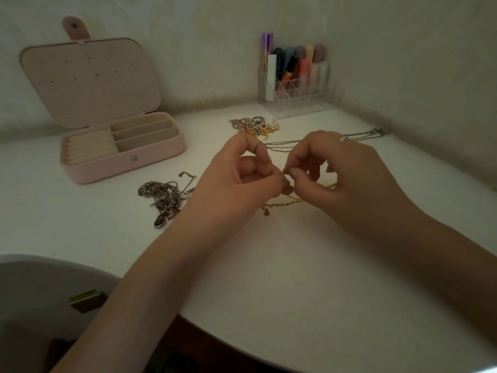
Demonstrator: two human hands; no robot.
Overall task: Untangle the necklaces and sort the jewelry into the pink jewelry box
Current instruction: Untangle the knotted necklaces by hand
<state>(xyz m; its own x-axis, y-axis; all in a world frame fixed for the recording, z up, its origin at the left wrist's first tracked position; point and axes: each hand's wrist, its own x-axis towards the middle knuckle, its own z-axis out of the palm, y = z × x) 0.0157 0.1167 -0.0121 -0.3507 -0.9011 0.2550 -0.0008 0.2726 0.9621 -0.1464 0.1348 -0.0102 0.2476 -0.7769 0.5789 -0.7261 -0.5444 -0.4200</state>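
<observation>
The white table (269,265) fills most of the view, its curved near edge running from the lower left to the lower right corner, its far edge meeting the wall. A broad bare stretch lies between the near edge and the hands. The forearms cross it from below, converging at mid-table.

The pink box (121,154) sits at far left near the wall, lid open and upright, with ring rolls on the left and three long slots on the right. A clear organizer (295,95) with tubes stands at the far edge, right of centre.

The left hand (242,170) and right hand (341,173) meet fingertip to fingertip, each pinching the gold chain (282,203), thumb against forefinger; the rest of the chain trails on the table just below them. The right hand wears a ring.

A silver tangle (164,195) with a dark pendant lies between box and left wrist, close to both. A thin silver chain (363,135) runs behind the right hand toward the right edge. A small pile (255,126) of rings and earrings lies in front of the organizer.
</observation>
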